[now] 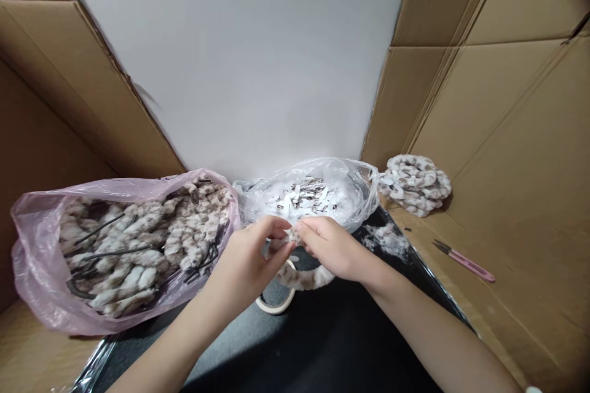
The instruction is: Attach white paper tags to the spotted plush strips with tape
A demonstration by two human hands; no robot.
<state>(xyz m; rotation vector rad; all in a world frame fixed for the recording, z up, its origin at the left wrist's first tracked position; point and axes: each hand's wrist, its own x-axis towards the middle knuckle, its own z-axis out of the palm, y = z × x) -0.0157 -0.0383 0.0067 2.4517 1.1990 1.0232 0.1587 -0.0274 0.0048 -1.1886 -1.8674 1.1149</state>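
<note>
Between my two hands is a furry brown-and-white band (306, 279), which hangs in a loop below my fingers. My left hand (255, 252) pinches one part of it. My right hand (329, 245) grips it close beside, thumb and fingers pressed together. The exact spot where the fingertips meet is partly hidden. Just under my left hand a roll of cream tape (276, 307) lies on the black table surface (332, 344), partly covered by the hand. Behind my hands sits a clear plastic bag (362, 196) with many small white tags and dark wires in it.
To the left, a pink plastic bag (37, 245) holds furry strips (133, 252) with black cords. A heap of furry loops (415, 184) lies at the right back. Pink-handled snips (465, 265) and loose fluff (387, 241) lie at the right. Cardboard walls (516, 135) stand around.
</note>
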